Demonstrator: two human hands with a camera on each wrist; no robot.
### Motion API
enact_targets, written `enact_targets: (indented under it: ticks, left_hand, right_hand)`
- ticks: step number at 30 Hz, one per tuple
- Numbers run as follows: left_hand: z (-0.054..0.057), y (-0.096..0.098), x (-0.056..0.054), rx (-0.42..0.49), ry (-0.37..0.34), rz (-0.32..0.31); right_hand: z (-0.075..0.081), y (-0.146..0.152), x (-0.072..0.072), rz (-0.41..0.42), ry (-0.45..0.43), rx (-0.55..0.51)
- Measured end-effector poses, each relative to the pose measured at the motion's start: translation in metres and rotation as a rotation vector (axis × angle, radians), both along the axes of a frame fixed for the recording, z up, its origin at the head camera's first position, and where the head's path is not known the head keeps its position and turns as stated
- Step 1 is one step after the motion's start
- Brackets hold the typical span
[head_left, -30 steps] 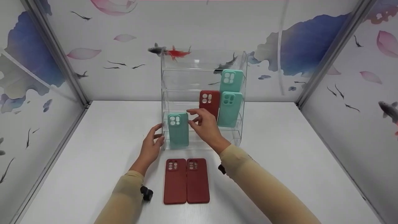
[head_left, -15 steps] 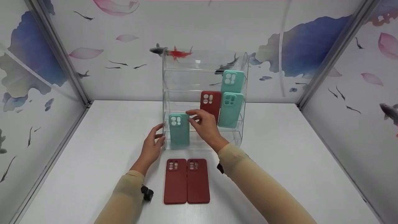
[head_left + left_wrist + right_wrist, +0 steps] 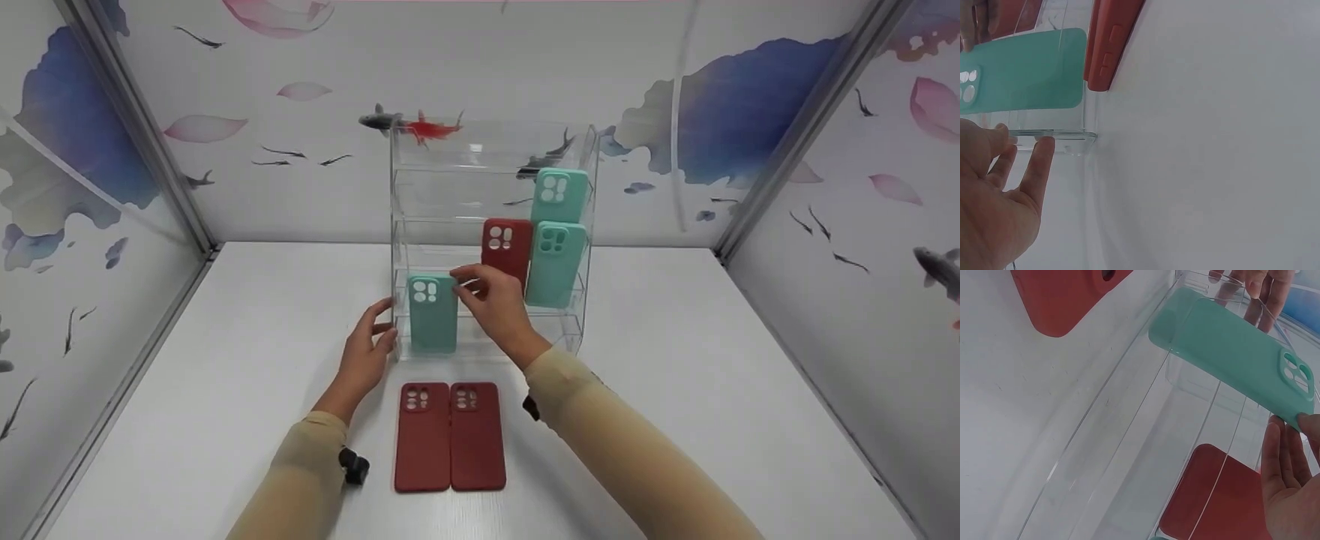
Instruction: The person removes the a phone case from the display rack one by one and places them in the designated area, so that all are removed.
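A teal phone case (image 3: 433,319) stands upright at the lower left of a clear acrylic rack (image 3: 517,328). My right hand (image 3: 499,304) pinches its upper right corner between thumb and fingers; the right wrist view shows this grip beside the camera cutouts of the teal case (image 3: 1235,354). The lower end of the case sits behind a clear front lip. My left hand (image 3: 365,356) is at the rack's left side. In the left wrist view, the fingertips of my left hand (image 3: 1002,197) touch the outside of the clear side panel (image 3: 1072,135).
Two red phone cases (image 3: 422,450) lie side by side on the white table (image 3: 645,420) before the rack. Higher on the rack's right stand a red case (image 3: 508,244), a teal case (image 3: 555,266) and another teal case (image 3: 561,193). Patterned panels (image 3: 480,60) enclose the table.
The teal case has shifted slightly down and to the right with my right hand at its corner. My left hand stays at the rack's side.
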State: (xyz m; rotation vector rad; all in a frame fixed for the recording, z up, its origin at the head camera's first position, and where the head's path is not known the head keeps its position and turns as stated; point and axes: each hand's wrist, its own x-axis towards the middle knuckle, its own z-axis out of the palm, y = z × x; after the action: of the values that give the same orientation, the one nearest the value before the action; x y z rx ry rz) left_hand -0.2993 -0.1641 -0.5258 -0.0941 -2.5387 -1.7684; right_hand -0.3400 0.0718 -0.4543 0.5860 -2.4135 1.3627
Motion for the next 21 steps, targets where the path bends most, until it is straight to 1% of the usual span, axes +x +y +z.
enact_targets:
  ticks: [7,12,16,21]
  left_hand:
    - [-0.001,0.0,0.0,0.003,0.003,-0.004]
    - [-0.003,0.0,0.0,0.003,0.013,-0.006]
    - [-0.003,0.0,0.001,0.003,0.013,-0.006]
    - [-0.002,0.0,-0.001,-0.006,0.028,-0.01]
  right_hand:
    - [0.001,0.004,0.002,0.009,0.0,-0.027]
    - [0.0,0.009,0.005,0.025,0.005,-0.067]
    - [-0.001,0.012,0.007,0.028,-0.003,-0.075]
    - [0.001,0.015,0.009,0.028,0.021,-0.083]
